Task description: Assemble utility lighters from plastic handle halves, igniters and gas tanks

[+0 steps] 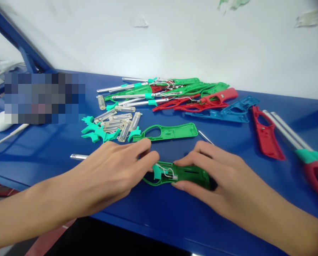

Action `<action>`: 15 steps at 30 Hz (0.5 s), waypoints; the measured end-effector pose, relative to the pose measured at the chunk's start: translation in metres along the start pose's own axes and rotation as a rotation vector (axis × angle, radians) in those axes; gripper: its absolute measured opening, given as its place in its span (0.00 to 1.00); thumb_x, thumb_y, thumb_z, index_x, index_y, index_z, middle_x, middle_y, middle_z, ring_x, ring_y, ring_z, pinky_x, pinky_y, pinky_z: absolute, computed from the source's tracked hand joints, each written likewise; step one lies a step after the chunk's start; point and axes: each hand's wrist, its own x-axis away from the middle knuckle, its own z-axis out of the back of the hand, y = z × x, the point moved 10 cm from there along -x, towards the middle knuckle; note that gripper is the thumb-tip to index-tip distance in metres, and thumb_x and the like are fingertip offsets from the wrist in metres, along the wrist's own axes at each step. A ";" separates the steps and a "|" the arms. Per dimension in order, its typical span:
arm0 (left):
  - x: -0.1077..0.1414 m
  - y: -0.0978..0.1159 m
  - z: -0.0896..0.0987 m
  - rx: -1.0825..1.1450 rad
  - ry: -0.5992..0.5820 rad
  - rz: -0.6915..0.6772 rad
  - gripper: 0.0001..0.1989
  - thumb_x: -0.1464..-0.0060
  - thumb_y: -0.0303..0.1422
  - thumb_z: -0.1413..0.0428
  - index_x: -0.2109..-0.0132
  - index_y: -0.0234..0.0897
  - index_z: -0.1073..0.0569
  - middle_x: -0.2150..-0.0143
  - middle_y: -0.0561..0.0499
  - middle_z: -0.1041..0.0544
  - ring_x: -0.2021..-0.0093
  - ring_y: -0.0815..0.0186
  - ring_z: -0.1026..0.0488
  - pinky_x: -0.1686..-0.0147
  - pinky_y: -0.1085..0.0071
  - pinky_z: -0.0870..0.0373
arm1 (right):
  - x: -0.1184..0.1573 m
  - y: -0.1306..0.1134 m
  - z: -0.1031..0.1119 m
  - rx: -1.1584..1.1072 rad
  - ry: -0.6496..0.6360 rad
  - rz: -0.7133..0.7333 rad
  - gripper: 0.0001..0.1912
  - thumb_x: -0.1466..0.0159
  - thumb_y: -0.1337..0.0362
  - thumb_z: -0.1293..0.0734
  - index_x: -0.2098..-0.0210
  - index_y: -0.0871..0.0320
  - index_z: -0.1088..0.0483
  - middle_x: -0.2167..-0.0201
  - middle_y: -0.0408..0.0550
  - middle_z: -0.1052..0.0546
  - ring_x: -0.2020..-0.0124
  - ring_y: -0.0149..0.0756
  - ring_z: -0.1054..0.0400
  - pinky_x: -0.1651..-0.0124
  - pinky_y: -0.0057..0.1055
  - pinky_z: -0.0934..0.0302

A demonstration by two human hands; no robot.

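On the blue table, a green lighter casing half (pixel 192 175) lies with its hollow side up. A teal trigger (pixel 156 172) and white wires (pixel 168 171) sit inside it. My right hand (pixel 220 170) grips the casing's handle end between thumb and fingers. At the casing's front end my left hand (pixel 116 170) is closed, its fingers bent down onto it; the fingertips are partly hidden. A silver metal tube (pixel 78 156) sticks out to the left from behind my left hand. Just beyond both hands rests another green casing half (pixel 178 131).
Teal triggers (pixel 96 133) and clear fuel tanks (pixel 116 122) are heaped at the left. Behind lie metal tubes (pixel 132 96), a red casing (pixel 219 97) and a blue casing half (pixel 228 113). At right are a red casing half (pixel 265 137), red lighters (pixel 313 170) and a thin metal rod (pixel 205 137).
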 end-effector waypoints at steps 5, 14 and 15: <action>0.005 -0.002 -0.004 -0.002 0.010 0.012 0.22 0.47 0.14 0.54 0.52 0.41 0.31 0.61 0.51 0.30 0.80 0.63 0.36 0.81 0.62 0.48 | -0.001 0.000 0.000 0.005 -0.014 -0.019 0.10 0.29 0.65 0.23 0.51 0.50 0.25 0.57 0.41 0.25 0.57 0.39 0.25 0.58 0.37 0.32; 0.003 -0.002 -0.007 -0.043 -0.047 0.023 0.23 0.48 0.14 0.55 0.53 0.46 0.33 0.61 0.53 0.32 0.82 0.65 0.40 0.81 0.64 0.48 | -0.001 0.004 -0.002 0.012 -0.012 -0.053 0.09 0.27 0.62 0.25 0.51 0.50 0.26 0.57 0.39 0.26 0.59 0.36 0.26 0.58 0.38 0.33; 0.002 -0.002 -0.007 -0.042 -0.053 0.024 0.22 0.47 0.15 0.55 0.53 0.46 0.33 0.60 0.53 0.32 0.82 0.66 0.40 0.81 0.64 0.48 | -0.001 0.004 -0.001 0.000 -0.001 -0.049 0.10 0.28 0.62 0.24 0.50 0.49 0.27 0.57 0.38 0.26 0.59 0.35 0.26 0.58 0.37 0.34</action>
